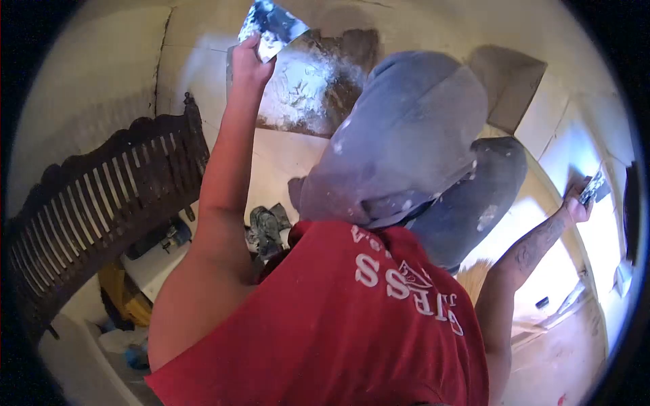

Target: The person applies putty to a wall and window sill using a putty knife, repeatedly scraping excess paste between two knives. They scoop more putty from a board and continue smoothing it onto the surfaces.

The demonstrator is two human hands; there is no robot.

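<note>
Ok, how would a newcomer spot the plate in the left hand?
From the red shirt, follow the left arm to the picture's top. The left hand grips the plate, angular and white-smeared. Unlike the bigger, brown-and-white board beside it, it's hand-held.

dark wooden slatted headboard [68, 169]: left side, scalloped top rail | yellow item [133, 301]: below headboard, partly hidden | blue item [137, 356]: lower left, too small to identify | straw-coloured bristles [475, 276]: lower right, partly hidden | small dark object [542, 303]: right, lying apart from bristles
</note>
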